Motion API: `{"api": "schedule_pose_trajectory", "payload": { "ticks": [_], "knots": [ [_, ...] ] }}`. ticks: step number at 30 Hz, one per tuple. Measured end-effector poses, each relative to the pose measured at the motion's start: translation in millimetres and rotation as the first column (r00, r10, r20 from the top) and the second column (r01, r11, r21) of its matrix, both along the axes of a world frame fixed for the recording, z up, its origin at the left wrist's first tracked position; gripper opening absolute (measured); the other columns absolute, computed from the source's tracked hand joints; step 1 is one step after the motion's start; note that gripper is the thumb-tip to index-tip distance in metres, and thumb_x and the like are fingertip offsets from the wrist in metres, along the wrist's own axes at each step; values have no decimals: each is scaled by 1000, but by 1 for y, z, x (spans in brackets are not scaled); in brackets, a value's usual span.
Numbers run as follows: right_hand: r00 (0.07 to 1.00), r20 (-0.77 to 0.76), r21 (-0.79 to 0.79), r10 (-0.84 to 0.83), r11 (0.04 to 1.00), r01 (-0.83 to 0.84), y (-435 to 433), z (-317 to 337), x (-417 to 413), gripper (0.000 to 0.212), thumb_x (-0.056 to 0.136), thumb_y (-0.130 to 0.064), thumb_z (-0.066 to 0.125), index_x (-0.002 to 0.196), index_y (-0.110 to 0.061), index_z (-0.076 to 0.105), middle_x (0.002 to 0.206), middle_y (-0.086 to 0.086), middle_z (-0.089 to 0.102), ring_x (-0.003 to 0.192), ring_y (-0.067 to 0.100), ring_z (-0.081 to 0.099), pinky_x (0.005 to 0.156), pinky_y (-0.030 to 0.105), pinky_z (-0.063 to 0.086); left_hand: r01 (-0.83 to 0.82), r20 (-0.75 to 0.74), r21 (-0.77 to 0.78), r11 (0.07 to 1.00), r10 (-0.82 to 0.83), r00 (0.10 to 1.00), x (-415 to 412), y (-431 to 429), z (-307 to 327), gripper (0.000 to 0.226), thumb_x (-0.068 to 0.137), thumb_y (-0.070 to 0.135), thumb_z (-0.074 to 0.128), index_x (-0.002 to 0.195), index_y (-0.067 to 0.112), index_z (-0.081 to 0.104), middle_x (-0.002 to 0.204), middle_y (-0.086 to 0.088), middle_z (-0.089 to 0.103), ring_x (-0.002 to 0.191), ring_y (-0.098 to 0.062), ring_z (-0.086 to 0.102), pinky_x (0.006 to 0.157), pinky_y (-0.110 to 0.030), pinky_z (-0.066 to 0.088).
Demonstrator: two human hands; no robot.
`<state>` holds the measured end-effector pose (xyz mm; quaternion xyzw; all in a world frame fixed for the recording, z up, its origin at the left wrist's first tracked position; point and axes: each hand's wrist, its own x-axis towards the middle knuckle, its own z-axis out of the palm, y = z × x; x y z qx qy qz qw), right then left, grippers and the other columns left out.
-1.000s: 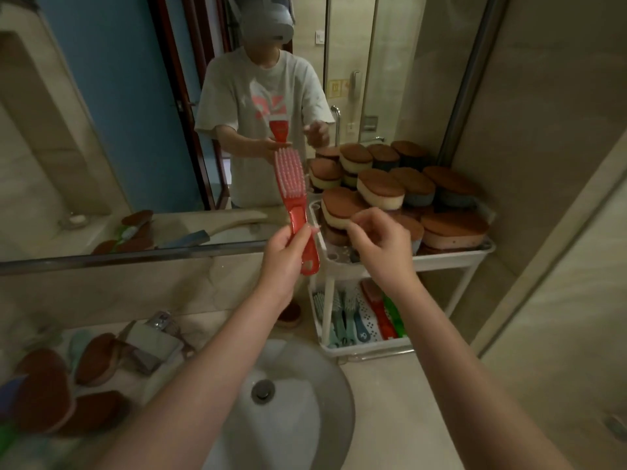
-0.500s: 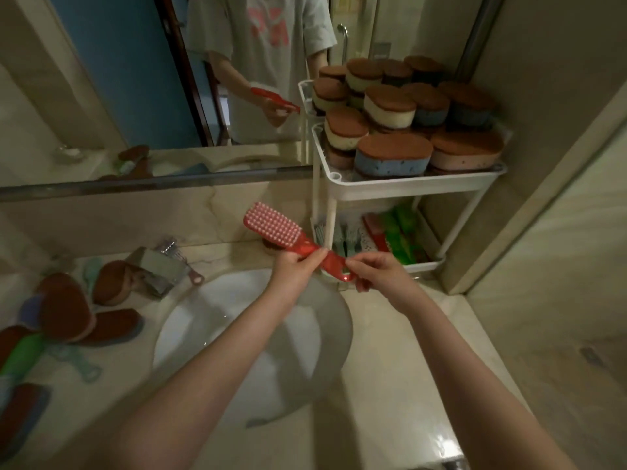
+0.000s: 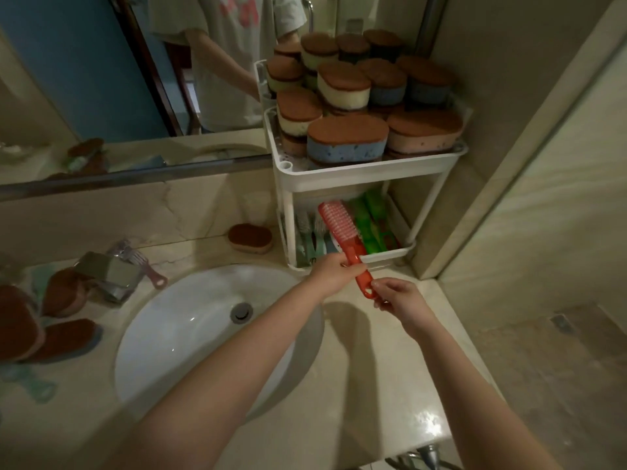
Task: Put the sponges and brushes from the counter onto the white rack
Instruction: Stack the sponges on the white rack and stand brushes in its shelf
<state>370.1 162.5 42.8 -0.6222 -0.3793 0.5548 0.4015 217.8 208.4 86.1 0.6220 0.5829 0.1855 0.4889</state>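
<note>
A stone surface (image 3: pixel 356 385) carries the white rack (image 3: pixel 366 179) in its corner. The red brush (image 3: pixel 342 232) crosses the rack's lower front lip, left hand (image 3: pixel 330 271) gripping its handle, right hand (image 3: pixel 398 296) pinching the end; a sponge (image 3: pixel 250 238) lies just left of the rack.

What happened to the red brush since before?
The red brush came down and swung round; its bristle end now reaches into the lower shelf of the white rack. The left hand kept hold; the right hand took the handle's tip. The sponges on top stayed put.
</note>
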Motion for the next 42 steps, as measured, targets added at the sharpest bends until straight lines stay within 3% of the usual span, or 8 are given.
{"api": "schedule_pose_trajectory", "payload": {
  "ticks": [7,12,17,20,28,33,39,42],
  "knots": [
    [944,170,10,-283,958,286,63,-5,5,29,88,-10,64,60,-12,61,55,6,55,47,15,50,49,22,45,26,-205,-1,1000,-26,978,-5,29,-7,26,89,46,54,85,20,57,94,-5,57,87,-20,55,76,-30,41],
    [905,232,-116,-356,914,389,110,-7,15,23,84,-18,71,64,-11,61,62,7,61,69,26,66,77,39,58,33,-268,-25,999,-39,963,-11,37,-22,50,91,43,52,129,10,55,137,-7,52,124,-23,49,99,-30,38],
    [879,379,-99,-291,931,351,128,-13,16,19,83,-24,69,76,-7,66,82,14,70,81,30,70,79,43,58,19,-252,-38,999,-28,967,-8,36,-29,49,92,39,52,132,11,52,140,-7,49,127,-22,47,100,-29,37],
    [854,482,-111,-194,954,280,127,-8,13,21,86,-24,60,90,-5,66,88,12,67,78,28,65,68,33,52,11,-237,-36,999,-19,971,-9,37,-30,47,93,38,51,130,10,54,138,-7,50,125,-21,47,97,-28,36],
    [669,743,-156,-26,965,211,124,-9,15,22,89,-16,57,107,-6,66,109,14,65,99,30,63,71,32,44,-20,-208,-39,999,11,978,-11,37,-34,45,92,39,52,127,11,56,137,-5,51,124,-20,48,97,-28,37],
    [701,712,-110,-33,981,159,115,-10,16,27,86,-33,65,99,-10,69,98,9,68,91,28,63,69,30,44,-55,-151,-8,998,53,987,-15,33,-36,42,90,35,57,125,11,58,135,-5,52,125,-20,48,103,-32,37],
    [876,466,82,-120,992,92,92,-9,-4,21,80,-36,73,72,-18,66,69,-2,62,72,19,57,68,31,44,-213,22,76,974,212,977,-33,20,-36,25,85,25,65,105,9,66,106,-4,65,102,-16,58,89,-26,44],
    [927,366,85,-82,995,55,78,-4,-31,28,82,-35,71,63,-17,62,55,-3,53,56,17,49,58,31,40,-233,62,38,972,230,971,-55,9,-34,21,85,23,66,99,8,67,95,-3,65,89,-15,59,82,-25,47]
  ]
}}
